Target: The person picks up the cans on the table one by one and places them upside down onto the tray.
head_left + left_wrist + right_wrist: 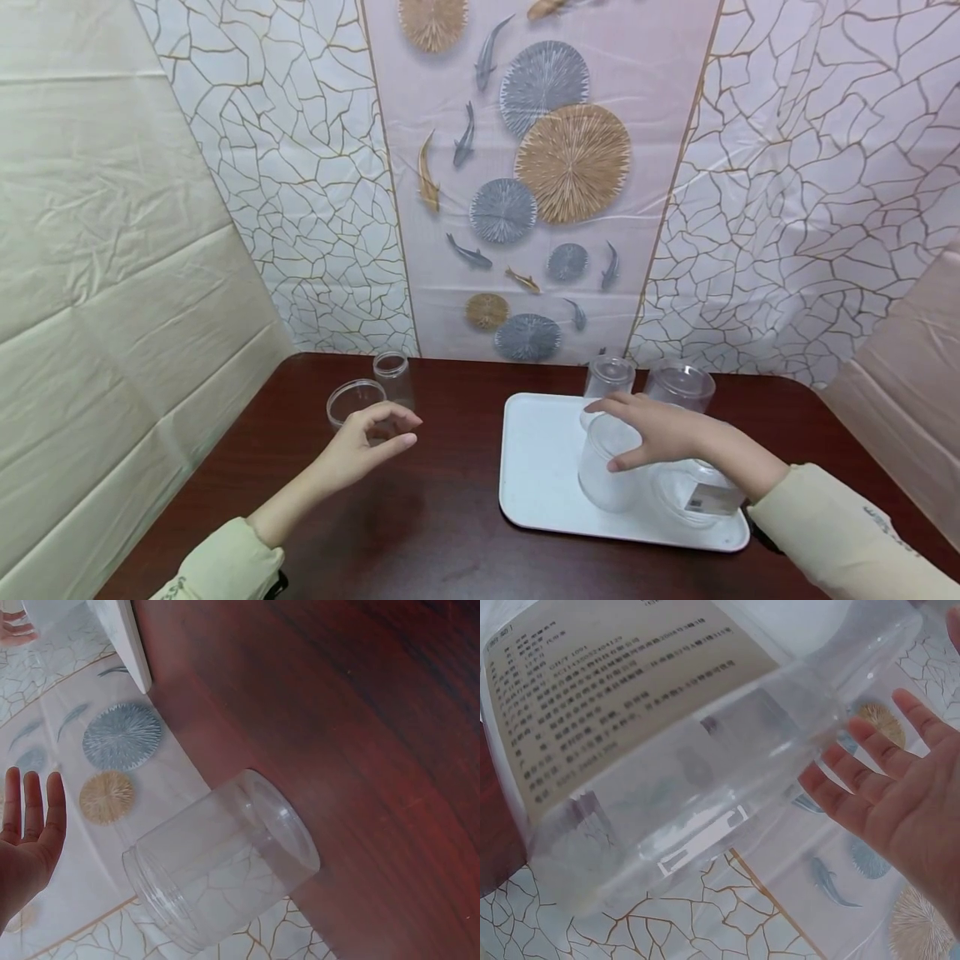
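My left hand is held above the left side of the table, fingers loosely bent and nothing in it. Just beyond it stands a wide clear jar, upright with a threaded mouth; the hand hides part of it in the head view. A narrower clear jar is behind that one. Over the white tray, my right hand hovers with spread fingers close above a clear jar. Beside this jar, under my wrist, is a wide clear jar with a printed label.
At the tray's far edge stand two more clear containers, a narrower one and a wider one. The dark red-brown table meets a patterned cloth backdrop behind and a plain cloth wall at left.
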### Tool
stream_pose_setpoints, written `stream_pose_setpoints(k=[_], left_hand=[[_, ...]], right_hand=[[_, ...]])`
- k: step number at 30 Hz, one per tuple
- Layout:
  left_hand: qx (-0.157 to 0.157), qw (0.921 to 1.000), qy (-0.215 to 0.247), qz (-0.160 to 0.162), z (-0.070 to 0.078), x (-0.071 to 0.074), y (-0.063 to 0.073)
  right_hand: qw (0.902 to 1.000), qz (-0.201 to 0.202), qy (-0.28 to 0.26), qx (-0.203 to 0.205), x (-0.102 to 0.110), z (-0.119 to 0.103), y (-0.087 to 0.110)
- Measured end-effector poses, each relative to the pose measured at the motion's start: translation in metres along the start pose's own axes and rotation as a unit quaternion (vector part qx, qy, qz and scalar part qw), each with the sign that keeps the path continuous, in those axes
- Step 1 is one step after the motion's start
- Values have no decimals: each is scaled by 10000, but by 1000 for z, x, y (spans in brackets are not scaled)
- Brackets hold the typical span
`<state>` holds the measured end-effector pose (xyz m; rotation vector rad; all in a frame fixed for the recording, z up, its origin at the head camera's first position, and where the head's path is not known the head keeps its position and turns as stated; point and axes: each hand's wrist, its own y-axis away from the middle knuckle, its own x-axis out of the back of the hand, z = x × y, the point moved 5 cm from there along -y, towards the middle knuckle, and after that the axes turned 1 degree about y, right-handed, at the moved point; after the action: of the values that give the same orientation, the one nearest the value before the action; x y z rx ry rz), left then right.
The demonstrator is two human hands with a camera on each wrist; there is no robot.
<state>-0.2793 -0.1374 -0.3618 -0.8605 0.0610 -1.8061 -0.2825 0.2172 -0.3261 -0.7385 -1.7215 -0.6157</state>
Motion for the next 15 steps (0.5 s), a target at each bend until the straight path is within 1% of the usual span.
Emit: stream_pose_setpoints(k=[5,9,15], left_hand=[[-43,9999,-91,-4,2,1,-2],[-137,9998,-146,-4,3,1,-3],[-287,9991,-310,-64,10,3,-10]], right_hand=[[9998,158,78,-3,4,0,1],[9994,302,185,-9,8,0,1],[9991,385,141,-76,14,0,4]])
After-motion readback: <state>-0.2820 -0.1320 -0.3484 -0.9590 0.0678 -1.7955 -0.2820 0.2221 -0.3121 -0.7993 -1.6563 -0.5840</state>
